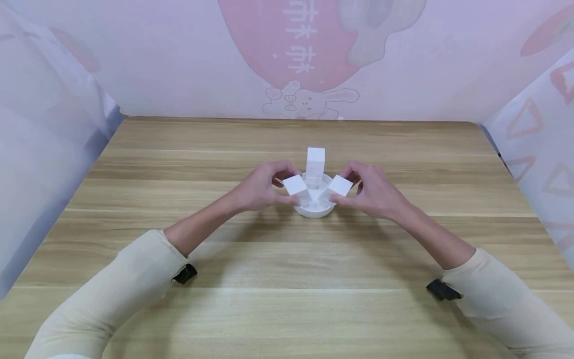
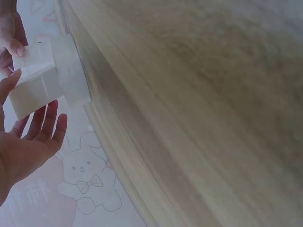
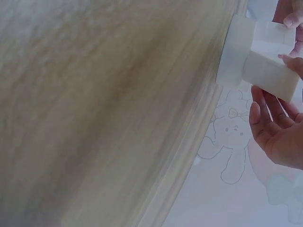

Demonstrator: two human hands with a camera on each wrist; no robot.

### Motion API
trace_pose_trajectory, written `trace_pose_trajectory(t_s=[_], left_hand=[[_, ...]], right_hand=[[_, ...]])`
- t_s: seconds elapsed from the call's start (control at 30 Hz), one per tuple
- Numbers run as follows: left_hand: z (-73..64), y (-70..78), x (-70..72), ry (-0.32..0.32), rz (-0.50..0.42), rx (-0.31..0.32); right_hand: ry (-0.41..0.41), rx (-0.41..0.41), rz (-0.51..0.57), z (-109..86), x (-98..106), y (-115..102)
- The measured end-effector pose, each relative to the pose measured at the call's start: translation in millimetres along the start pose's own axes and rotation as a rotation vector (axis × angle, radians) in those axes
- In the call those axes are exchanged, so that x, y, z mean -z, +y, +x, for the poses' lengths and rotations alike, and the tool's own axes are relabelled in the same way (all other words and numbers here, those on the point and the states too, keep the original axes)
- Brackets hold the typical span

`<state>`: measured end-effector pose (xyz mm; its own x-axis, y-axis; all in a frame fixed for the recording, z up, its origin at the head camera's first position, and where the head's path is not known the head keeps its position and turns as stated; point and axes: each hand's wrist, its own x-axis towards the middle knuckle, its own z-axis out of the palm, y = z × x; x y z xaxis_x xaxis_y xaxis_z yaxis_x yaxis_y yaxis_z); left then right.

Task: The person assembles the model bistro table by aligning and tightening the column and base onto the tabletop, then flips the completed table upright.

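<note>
A round white dish stands on the table with three white rectangular blocks set in it. The rear block is upright and untouched. My left hand pinches the left block, thumb in front and fingers behind; this block leans outward. On the other side, my right hand pinches the right block, which leans outward the opposite way. The left wrist view shows the held block beside the dish wall. In the right wrist view, fingers lie along the underside of the right block.
The wood-grain table runs under both forearms. Behind it rises a pale wall sheet with a pink print and a cartoon rabbit. Printed sheets also hang at the left and right sides.
</note>
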<state>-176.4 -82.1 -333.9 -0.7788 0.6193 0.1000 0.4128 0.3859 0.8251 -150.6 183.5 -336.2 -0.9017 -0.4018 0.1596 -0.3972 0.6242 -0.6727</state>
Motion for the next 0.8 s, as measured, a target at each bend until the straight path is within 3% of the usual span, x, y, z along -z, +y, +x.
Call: trace_pose_trajectory(t_s=[0.17,0.37,0.5,0.8], left_hand=[[-0.2,-5.2,1.4,-0.011,0.076,0.002],[5.0,-13.7,1.7,-0.030,0.198,0.004],[9.8,-16.3,0.0,-0.051,0.308,0.042],[18.6,-17.8,-1.0,-0.103,0.386,0.070]], right_hand=[[-0.033,0.030,-0.015,-0.9,1,4],[-0.105,0.085,-0.165,5.0,1,12],[-0.163,0.109,-0.234,11.3,-2,18],[-0.183,0.106,-0.156,21.8,-10,24]])
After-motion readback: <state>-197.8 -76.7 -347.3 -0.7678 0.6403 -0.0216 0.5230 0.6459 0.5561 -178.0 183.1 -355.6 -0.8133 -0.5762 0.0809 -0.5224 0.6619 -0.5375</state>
